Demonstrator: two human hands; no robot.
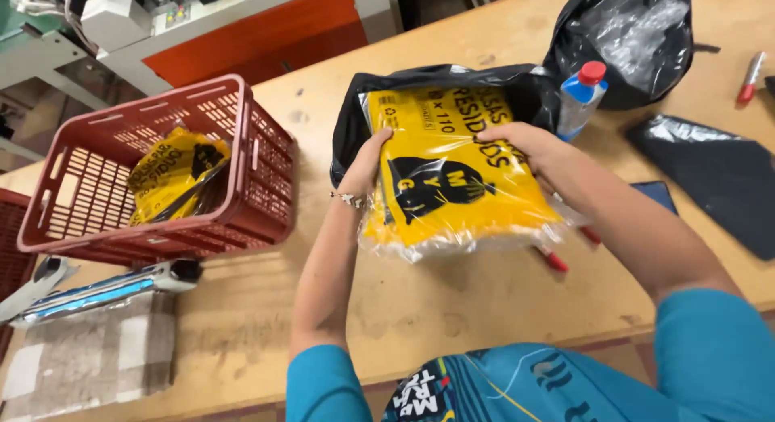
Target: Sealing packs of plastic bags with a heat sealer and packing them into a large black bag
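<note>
Both my hands hold a flat yellow packet (452, 188) wrapped in clear plastic with black print, just above the wooden table (452, 309). My left hand (367, 167) grips its left edge and wears a bracelet at the wrist. My right hand (533, 147) clasps its upper right edge. The packet's far end lies in the mouth of an open black plastic bag (355, 115) on the table.
A red plastic crate (258, 180) at left holds another yellow packet (173, 176). A water bottle with red cap (581, 95), a second black bag (630, 42), folded black plastic (718, 176), red markers (751, 76) and a tape dispenser (121, 285) lie around.
</note>
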